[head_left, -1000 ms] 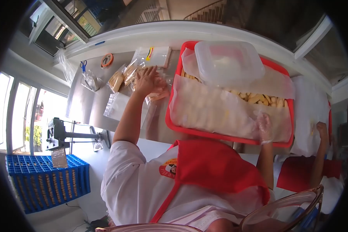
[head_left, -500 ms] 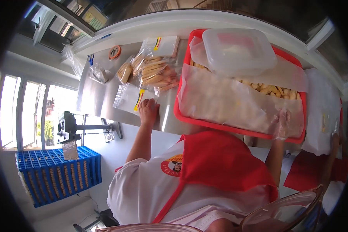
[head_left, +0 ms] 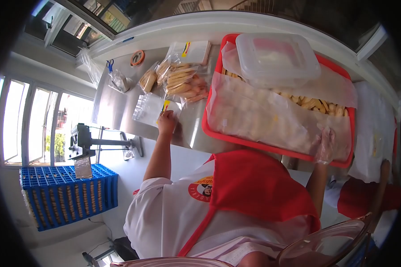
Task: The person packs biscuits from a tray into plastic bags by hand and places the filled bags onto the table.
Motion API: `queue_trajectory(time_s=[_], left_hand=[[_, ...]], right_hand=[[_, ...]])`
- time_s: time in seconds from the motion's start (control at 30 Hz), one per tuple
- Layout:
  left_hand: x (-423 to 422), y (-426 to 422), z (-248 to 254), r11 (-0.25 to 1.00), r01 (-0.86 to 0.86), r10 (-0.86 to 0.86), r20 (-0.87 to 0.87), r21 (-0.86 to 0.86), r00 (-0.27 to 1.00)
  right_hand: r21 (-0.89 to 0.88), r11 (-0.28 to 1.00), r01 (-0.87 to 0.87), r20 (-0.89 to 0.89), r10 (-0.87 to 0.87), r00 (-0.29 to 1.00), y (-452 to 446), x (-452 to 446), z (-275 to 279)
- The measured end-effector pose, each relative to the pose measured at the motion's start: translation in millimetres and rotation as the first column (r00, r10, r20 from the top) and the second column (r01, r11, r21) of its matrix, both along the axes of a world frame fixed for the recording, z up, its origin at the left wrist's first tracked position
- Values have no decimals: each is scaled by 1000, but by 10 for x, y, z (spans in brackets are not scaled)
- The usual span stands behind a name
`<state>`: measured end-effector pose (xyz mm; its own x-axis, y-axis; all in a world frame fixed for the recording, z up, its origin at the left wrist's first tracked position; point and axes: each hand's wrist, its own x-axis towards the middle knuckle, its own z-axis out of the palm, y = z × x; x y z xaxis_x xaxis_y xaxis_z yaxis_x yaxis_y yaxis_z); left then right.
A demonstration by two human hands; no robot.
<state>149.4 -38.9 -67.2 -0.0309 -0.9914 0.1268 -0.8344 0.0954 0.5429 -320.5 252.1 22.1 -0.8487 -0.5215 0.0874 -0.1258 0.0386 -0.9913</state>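
My bare left hand (head_left: 166, 122) is at the near edge of a flat clear plastic bag (head_left: 149, 109) with a yellow label, its fingers curled and pinching there. Just beyond lie filled bags of bread sticks (head_left: 180, 82). My right hand (head_left: 324, 144), in a clear plastic glove, rests with its fingers extended on a sheet of paper (head_left: 258, 111). That paper covers part of a large red tray (head_left: 249, 146), where rows of bread pieces (head_left: 314, 103) show through a gap. A translucent lidded container (head_left: 276, 58) sits on the tray's far side.
More labelled bags (head_left: 196, 51) lie at the back of the metal table (head_left: 116, 107), with orange tape (head_left: 137, 58) and blue-handled scissors (head_left: 110, 66) to the left. Blue crates (head_left: 69, 196) stand lower left. A co-worker's arm (head_left: 383, 178) is at the right.
My left hand has drawn its fingers together at the bag's edge, and it was flatter before. My right hand has shifted slightly on the paper. The view has moved a little.
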Motion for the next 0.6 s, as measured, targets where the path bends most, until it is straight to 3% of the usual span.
queue_trajectory(time_s=[0.1,0.37,0.6], left_hand=[[-159,250,226,964,156,-87,299,-215,950],[59,42,-135,980,164,-140,193,-116,971],[-47,36,214,998,54,-55,171,11,984]], right_hand=[[-8,1000,-17,176,18,984,14,6,44],[-83,995,-48,177,62,982,-6,20,-12],[-36,999,-13,153,19,988,4,87,59]])
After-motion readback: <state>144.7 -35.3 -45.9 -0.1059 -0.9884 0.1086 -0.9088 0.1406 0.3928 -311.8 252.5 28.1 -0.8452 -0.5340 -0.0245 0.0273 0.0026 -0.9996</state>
